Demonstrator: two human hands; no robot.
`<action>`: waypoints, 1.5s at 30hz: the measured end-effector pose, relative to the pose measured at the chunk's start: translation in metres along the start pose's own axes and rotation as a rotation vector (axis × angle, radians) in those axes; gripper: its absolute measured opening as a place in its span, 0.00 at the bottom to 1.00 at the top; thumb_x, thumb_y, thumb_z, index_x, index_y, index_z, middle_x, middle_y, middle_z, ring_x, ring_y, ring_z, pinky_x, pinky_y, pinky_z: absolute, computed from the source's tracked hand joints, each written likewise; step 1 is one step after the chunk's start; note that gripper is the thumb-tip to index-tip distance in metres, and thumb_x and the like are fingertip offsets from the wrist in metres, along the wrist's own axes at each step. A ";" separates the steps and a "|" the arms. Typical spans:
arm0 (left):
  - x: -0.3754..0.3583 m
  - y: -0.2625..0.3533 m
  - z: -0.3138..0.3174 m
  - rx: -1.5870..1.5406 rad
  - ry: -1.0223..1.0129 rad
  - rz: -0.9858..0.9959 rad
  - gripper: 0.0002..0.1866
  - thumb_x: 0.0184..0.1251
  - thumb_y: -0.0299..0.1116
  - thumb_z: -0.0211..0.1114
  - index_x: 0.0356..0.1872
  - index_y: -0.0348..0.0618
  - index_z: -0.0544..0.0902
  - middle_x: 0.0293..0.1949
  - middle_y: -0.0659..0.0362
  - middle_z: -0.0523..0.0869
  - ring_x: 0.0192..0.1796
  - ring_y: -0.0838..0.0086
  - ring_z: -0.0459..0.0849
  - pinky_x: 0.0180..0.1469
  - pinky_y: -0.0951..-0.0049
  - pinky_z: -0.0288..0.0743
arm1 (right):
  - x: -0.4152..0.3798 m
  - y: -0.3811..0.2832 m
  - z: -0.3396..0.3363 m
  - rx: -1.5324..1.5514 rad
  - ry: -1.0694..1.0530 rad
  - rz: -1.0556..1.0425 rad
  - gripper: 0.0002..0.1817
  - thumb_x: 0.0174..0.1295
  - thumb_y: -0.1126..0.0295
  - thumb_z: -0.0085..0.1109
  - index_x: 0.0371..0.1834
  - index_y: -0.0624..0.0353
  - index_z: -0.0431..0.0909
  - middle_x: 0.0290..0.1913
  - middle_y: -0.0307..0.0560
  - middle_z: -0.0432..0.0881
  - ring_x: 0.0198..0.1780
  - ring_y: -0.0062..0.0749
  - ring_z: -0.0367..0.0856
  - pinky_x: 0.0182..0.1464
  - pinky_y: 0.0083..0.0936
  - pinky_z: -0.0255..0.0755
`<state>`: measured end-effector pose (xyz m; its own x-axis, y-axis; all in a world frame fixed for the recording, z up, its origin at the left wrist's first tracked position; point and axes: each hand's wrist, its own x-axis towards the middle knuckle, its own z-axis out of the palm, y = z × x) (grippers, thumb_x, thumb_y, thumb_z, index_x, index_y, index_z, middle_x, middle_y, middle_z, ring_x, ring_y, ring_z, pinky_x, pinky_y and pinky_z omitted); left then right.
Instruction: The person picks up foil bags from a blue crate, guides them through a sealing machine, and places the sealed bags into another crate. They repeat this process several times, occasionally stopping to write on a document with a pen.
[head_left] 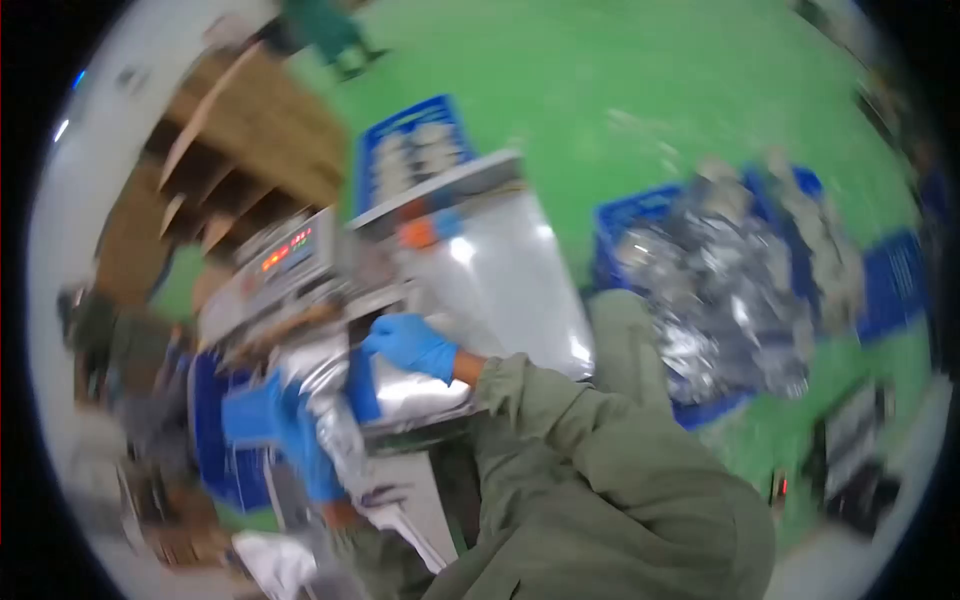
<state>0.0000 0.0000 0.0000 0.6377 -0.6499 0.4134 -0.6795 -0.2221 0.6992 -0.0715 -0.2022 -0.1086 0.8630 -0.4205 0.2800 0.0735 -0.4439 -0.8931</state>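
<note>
My right hand [412, 345], in a blue glove, is closed at the edge of the steel tray [500, 270]; what its fingers hold, if anything, is hidden. Below it lies a shiny silver packet [415, 388] beside a blue piece [362, 385]. My left hand [305, 445], also blue-gloved, is against a crumpled silver bag [340, 430], its fingers smeared by motion. An orange and blue item [430, 229] rests on the tray. A machine with a red lit display [288, 250] stands beyond the bag.
Blue crates [620, 215] with silver bags [715, 310] stand at right on the green floor. Another crate [364, 150] holds pale items behind the tray. Cardboard boxes [260, 125] are at upper left, with a blue bin [205, 430] and a person [135, 345] at left.
</note>
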 end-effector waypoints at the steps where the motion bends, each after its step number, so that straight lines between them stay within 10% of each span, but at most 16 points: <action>1: 0.004 -0.004 -0.027 -0.091 0.010 -0.085 0.24 0.71 0.32 0.52 0.65 0.36 0.62 0.62 0.52 0.71 0.60 0.69 0.71 0.58 0.74 0.68 | -0.001 -0.025 -0.007 0.208 0.174 0.096 0.15 0.58 0.56 0.56 0.39 0.55 0.79 0.33 0.54 0.81 0.35 0.49 0.80 0.42 0.35 0.73; 2: 0.019 -0.003 -0.059 0.016 -0.178 -0.127 0.29 0.73 0.35 0.48 0.71 0.40 0.52 0.68 0.50 0.62 0.61 0.60 0.71 0.61 0.74 0.66 | 0.004 -0.034 -0.015 0.246 0.310 0.079 0.15 0.58 0.56 0.56 0.38 0.55 0.79 0.33 0.54 0.81 0.33 0.48 0.79 0.42 0.36 0.72; 3: -0.046 -0.015 0.082 -0.537 0.001 -0.240 0.37 0.72 0.46 0.49 0.73 0.52 0.38 0.73 0.50 0.49 0.61 0.51 0.71 0.59 0.70 0.71 | -0.078 0.044 -0.136 0.052 0.369 0.161 0.16 0.57 0.56 0.57 0.40 0.56 0.78 0.34 0.54 0.81 0.33 0.47 0.79 0.42 0.36 0.72; 6: -0.047 0.038 0.110 -0.548 0.104 -0.175 0.53 0.57 0.65 0.56 0.71 0.66 0.28 0.74 0.53 0.46 0.59 0.48 0.74 0.41 0.67 0.83 | -0.119 0.144 -0.243 -0.388 0.842 0.150 0.22 0.58 0.57 0.54 0.51 0.58 0.73 0.32 0.58 0.82 0.33 0.56 0.80 0.35 0.40 0.75; 8: -0.035 0.058 0.131 -0.555 0.012 -0.213 0.54 0.55 0.64 0.57 0.71 0.66 0.28 0.74 0.53 0.46 0.58 0.50 0.75 0.39 0.69 0.83 | -0.179 0.186 -0.369 -0.356 0.978 0.679 0.22 0.58 0.59 0.52 0.52 0.59 0.66 0.34 0.61 0.82 0.34 0.59 0.80 0.38 0.47 0.74; 13: -0.019 0.096 0.191 -0.495 -0.122 -0.291 0.52 0.56 0.51 0.62 0.72 0.65 0.32 0.72 0.51 0.52 0.50 0.57 0.81 0.33 0.74 0.83 | -0.205 0.272 -0.493 -0.603 1.203 0.873 0.24 0.52 0.61 0.54 0.49 0.66 0.72 0.34 0.64 0.81 0.39 0.58 0.80 0.41 0.43 0.74; 15: -0.018 0.102 0.204 -0.474 -0.119 -0.348 0.44 0.64 0.38 0.56 0.73 0.64 0.35 0.72 0.50 0.54 0.46 0.59 0.83 0.33 0.74 0.83 | -0.205 0.293 -0.516 -0.616 0.939 1.025 0.21 0.52 0.62 0.53 0.43 0.66 0.79 0.34 0.65 0.81 0.39 0.60 0.80 0.42 0.45 0.73; 21: -0.031 0.093 0.190 -0.438 -0.205 -0.235 0.44 0.63 0.49 0.58 0.74 0.59 0.39 0.72 0.52 0.55 0.49 0.60 0.82 0.37 0.75 0.81 | -0.226 0.331 -0.486 -0.904 0.806 0.922 0.15 0.51 0.65 0.53 0.32 0.64 0.82 0.36 0.64 0.81 0.39 0.57 0.81 0.43 0.43 0.74; 24: -0.043 0.090 0.174 -0.316 -0.207 -0.237 0.64 0.42 0.77 0.57 0.73 0.45 0.43 0.71 0.52 0.55 0.53 0.60 0.79 0.44 0.70 0.76 | -0.227 0.272 -0.489 -0.936 0.615 0.768 0.13 0.50 0.66 0.52 0.31 0.63 0.81 0.34 0.64 0.81 0.39 0.56 0.80 0.42 0.42 0.74; 28: -0.059 0.071 0.170 -0.392 -0.245 -0.236 0.56 0.50 0.73 0.56 0.72 0.44 0.51 0.72 0.55 0.54 0.54 0.63 0.77 0.49 0.68 0.73 | -0.201 0.152 -0.486 -0.997 0.487 0.424 0.10 0.51 0.70 0.50 0.30 0.61 0.79 0.32 0.63 0.80 0.39 0.56 0.79 0.40 0.41 0.73; 35: -0.055 0.075 0.154 -0.415 -0.307 -0.015 0.32 0.57 0.30 0.62 0.66 0.44 0.66 0.68 0.53 0.63 0.58 0.67 0.74 0.57 0.67 0.69 | -0.109 -0.077 -0.406 -0.805 0.352 -0.160 0.07 0.53 0.75 0.54 0.35 0.63 0.78 0.32 0.60 0.80 0.35 0.52 0.79 0.37 0.35 0.72; 45: -0.008 0.027 0.093 -0.643 0.286 -0.035 0.23 0.70 0.36 0.56 0.63 0.39 0.68 0.60 0.54 0.74 0.61 0.69 0.72 0.60 0.69 0.67 | -0.043 -0.156 -0.224 -0.429 0.108 -0.460 0.13 0.54 0.83 0.55 0.43 0.63 0.79 0.32 0.54 0.82 0.33 0.34 0.81 0.38 0.27 0.74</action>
<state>-0.0573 -0.0682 -0.0394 0.7856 -0.4138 0.4600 -0.3643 0.2916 0.8844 -0.2321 -0.2921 0.0977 0.7340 -0.1790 0.6552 0.1987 -0.8659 -0.4591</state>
